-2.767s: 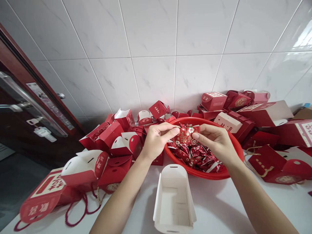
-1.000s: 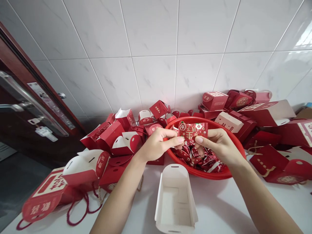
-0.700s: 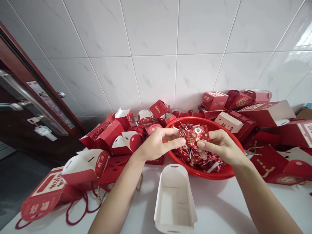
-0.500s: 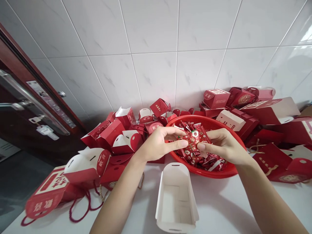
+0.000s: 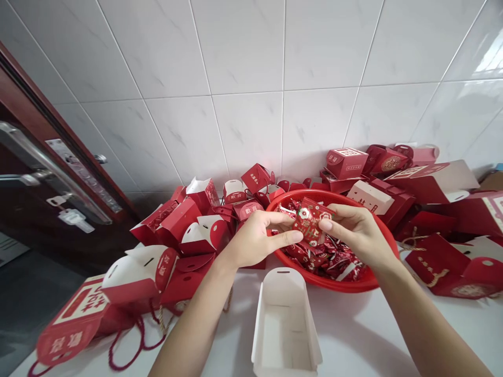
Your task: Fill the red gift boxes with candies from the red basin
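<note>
Over the basket, a red flower-printed candy packet (image 5: 312,222) is held up between my two hands. My right hand (image 5: 357,230) pinches its right side between thumb and fingers. At the packet's left edge, the thumb and fingers of my left hand (image 5: 255,238) close on it. Below is a red plastic basket (image 5: 369,285) with many shiny red wrapped candies (image 5: 338,262) inside. Just in front of the basket stands an open white-lined carton (image 5: 286,335), its inside bare and its top flaps spread.
Red and white gift boxes (image 5: 135,272) crowd the left of the white table (image 5: 353,335), some with rope handles. More red boxes (image 5: 436,180) are piled on the right. Behind runs a tiled wall (image 5: 247,57). A dark door with keys (image 5: 74,217) is at the left.
My hands have shifted slightly, and the candy packet is turned a little between them. The view has tilted up a bit, so the table's things sit slightly lower.
</note>
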The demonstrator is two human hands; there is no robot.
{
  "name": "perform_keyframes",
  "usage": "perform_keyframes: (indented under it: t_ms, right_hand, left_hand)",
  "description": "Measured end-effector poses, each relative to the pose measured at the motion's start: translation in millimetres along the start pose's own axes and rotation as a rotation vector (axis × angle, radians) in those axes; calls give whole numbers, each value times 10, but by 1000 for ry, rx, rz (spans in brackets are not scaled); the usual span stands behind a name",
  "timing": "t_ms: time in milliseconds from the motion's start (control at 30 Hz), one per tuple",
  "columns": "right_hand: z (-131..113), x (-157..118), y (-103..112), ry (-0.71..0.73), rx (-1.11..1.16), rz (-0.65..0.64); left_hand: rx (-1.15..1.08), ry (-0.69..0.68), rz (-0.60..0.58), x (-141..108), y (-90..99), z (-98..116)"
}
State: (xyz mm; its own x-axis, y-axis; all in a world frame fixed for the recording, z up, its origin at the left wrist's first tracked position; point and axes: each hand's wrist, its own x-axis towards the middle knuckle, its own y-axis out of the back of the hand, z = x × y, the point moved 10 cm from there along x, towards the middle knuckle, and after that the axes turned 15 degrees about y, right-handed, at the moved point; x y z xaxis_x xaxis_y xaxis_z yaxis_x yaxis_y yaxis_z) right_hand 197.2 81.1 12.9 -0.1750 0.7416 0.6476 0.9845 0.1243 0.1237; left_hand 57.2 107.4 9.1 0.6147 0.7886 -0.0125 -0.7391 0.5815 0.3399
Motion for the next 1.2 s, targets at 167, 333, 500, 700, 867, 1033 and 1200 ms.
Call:
perform_keyframes:
  t_ms: [167,333,500,700,867,1033,1200]
  right_hand:
    - [55,-29,-148,-24,11,-108]
    - [22,-24,-99,-28,-41,-30]
    - [-32,-14,-54,-24,-74,-14]
    - [-4,-33,-65,-43,-158,-109]
    - [-31,-11,20,-6,-135,19]
    - [-80,2,72,35,-136,109]
    - [-28,-7,-3,1,-198,-14]
  left_hand:
    - [-102,-106,98,-2,74,85]
    - [-78,-34,70,31,32,-9]
    - [-105,16,6,54,-23,-83]
    - [-160,-80,134,8,187,22]
    - [-92,-41,92,8,158,0]
    - [-20,-37,45,18,60,-2]
    - [-105,-79,118,19,129,32]
